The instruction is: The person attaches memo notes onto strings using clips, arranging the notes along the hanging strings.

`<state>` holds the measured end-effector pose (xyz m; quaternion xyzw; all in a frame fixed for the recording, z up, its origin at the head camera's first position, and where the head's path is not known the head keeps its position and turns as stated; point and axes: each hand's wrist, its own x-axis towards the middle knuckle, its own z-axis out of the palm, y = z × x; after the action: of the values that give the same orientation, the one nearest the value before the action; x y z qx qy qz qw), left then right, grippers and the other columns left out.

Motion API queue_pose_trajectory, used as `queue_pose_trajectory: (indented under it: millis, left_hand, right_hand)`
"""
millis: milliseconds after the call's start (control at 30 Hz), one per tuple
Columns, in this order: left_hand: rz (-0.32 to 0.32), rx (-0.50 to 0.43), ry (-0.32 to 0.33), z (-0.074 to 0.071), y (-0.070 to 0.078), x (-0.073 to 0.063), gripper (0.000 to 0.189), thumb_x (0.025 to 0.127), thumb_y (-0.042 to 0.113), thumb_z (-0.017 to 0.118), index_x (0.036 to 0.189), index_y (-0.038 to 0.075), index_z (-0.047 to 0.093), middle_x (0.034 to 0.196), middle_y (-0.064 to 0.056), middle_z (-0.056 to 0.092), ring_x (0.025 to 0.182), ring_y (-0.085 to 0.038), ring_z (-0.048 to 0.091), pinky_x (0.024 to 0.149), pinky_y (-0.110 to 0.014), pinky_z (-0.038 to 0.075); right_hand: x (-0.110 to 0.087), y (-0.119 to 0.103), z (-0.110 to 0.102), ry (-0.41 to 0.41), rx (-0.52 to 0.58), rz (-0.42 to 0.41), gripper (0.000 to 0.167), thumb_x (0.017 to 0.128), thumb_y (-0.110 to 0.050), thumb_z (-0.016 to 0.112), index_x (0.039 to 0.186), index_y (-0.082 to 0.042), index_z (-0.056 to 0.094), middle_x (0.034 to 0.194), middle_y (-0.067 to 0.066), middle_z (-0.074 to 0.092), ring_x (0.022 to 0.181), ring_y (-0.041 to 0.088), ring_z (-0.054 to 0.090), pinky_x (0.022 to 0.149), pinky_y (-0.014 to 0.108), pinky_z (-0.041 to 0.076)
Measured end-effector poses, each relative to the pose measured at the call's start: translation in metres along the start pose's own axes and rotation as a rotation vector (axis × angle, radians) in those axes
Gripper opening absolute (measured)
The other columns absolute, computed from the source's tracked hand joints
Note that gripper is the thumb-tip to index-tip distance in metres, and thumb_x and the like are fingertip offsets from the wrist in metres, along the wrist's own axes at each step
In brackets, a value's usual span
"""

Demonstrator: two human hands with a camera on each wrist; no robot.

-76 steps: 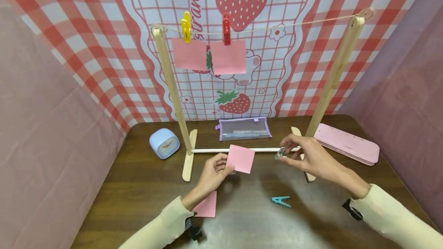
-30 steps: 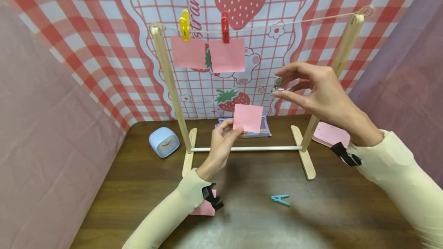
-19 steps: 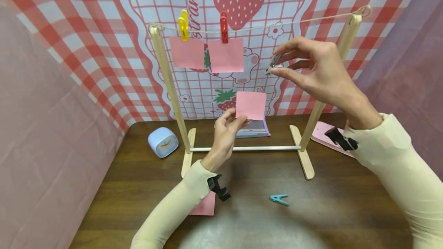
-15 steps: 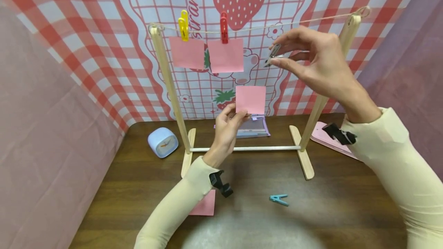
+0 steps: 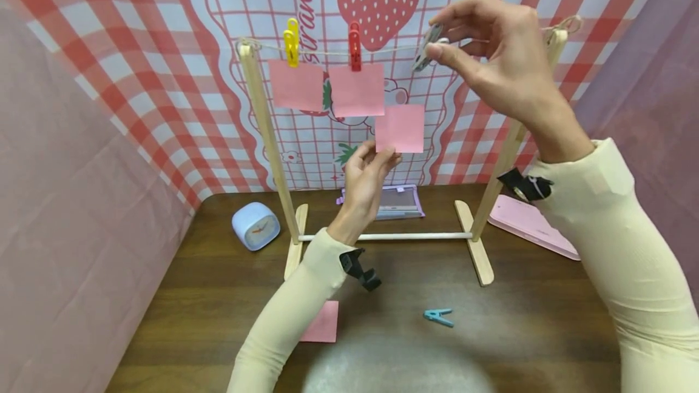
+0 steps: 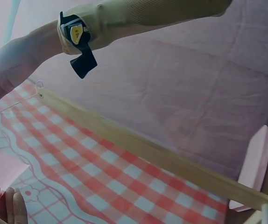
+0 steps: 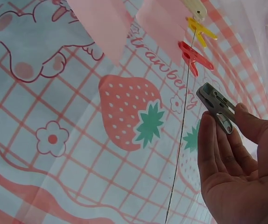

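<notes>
My left hand pinches a pink paper square by its lower left corner, below the string. In my right hand a grey clothespin is held between thumb and fingers, its jaws pointing down and left at about string height. The right wrist view shows this clothespin close beside the string. Two more pink squares hang from the string, the left one under a yellow clothespin, the right one under a red clothespin.
Wooden posts hold up the string, joined low by a white rod. On the table lie a teal clothespin, another pink square, a blue clock, a mesh pouch and a pink case.
Both hands have risen from near the tabletop. The right hand brought the grey clothespin up to string height, while the left lifted the pink square to just below and right of the hanging ones.
</notes>
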<state>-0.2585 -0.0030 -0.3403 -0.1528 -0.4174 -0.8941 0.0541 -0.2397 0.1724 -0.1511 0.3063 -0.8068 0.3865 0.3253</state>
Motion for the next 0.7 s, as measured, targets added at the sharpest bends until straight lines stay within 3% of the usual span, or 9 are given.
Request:
queue_pose_trajectory:
  millis: [100, 400, 533, 700]
  left_hand:
    - [0.011, -0.024, -0.003, 0.005, 0.002, 0.006, 0.018, 0.100, -0.007, 0.058, 0.116, -0.001, 0.063, 0.101, -0.003, 0.064, 0.087, -0.011, 0.067, 0.088, -0.021, 0.061]
    - [0.034, -0.034, -0.009, 0.026, 0.008, 0.014, 0.035, 0.099, -0.008, 0.058, 0.133, -0.014, 0.054, 0.104, -0.003, 0.063, 0.088, -0.011, 0.065, 0.090, -0.023, 0.061]
    - [0.055, -0.040, -0.019, 0.034, 0.011, 0.016, 0.029, 0.099, -0.008, 0.058, 0.128, -0.011, 0.058, 0.102, -0.002, 0.064, 0.088, -0.011, 0.066, 0.089, -0.023, 0.061]
    - [0.052, -0.050, -0.014, 0.041, 0.013, 0.020, 0.014, 0.099, -0.006, 0.060, 0.109, 0.003, 0.064, 0.097, -0.001, 0.065, 0.086, -0.012, 0.067, 0.089, -0.022, 0.061]
  right_hand:
    - [0.005, 0.000, 0.000, -0.005, -0.009, 0.014, 0.029, 0.095, -0.016, 0.076, 0.122, -0.006, 0.072, 0.105, -0.016, 0.071, 0.097, 0.001, 0.070, 0.087, 0.012, 0.058]
    - [0.023, -0.002, 0.005, 0.020, -0.049, 0.007, 0.029, 0.097, -0.019, 0.074, 0.123, -0.007, 0.072, 0.106, -0.015, 0.071, 0.096, -0.003, 0.067, 0.087, 0.011, 0.057]
    - [0.030, -0.004, 0.006, 0.017, -0.086, -0.004, 0.029, 0.097, -0.022, 0.074, 0.122, -0.007, 0.073, 0.101, -0.022, 0.067, 0.092, -0.004, 0.066, 0.087, 0.011, 0.055]
    - [0.034, -0.004, 0.008, 0.000, -0.123, -0.001, 0.027, 0.099, -0.024, 0.073, 0.120, -0.008, 0.073, 0.098, -0.026, 0.062, 0.091, -0.005, 0.062, 0.086, 0.012, 0.052]
